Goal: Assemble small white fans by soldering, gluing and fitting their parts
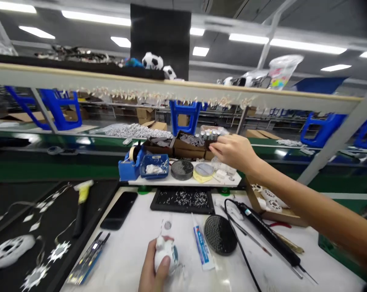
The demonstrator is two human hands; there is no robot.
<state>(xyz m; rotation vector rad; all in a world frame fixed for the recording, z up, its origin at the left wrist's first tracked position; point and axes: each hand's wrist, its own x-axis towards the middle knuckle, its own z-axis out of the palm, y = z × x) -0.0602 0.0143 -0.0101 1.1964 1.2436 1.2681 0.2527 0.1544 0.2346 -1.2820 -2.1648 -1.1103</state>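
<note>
My left hand (155, 265) is closed around a small white plastic housing (164, 253) with a round bluish-grey part on its side, low over the white work surface. My right hand (234, 150) stretches forward above the raised white shelf, fingers bent together at a dark piece (210, 140) among small silver-topped parts; what its fingertips grip is hidden. Just right of my left hand lie a blue and white glue tube (203, 247) and a round black perforated disc (220, 235). Beyond them sits a black tray (183, 199) of tiny white pieces.
The shelf carries a tape dispenser (131, 164), a blue bin (154, 166) and cardboard boxes (188, 148). A black electric screwdriver (268, 233) with its cable lies at right, beside a carton (293, 217) of white shells. At left are a phone (119, 211) and a yellow-necked hammer-like tool (83, 198).
</note>
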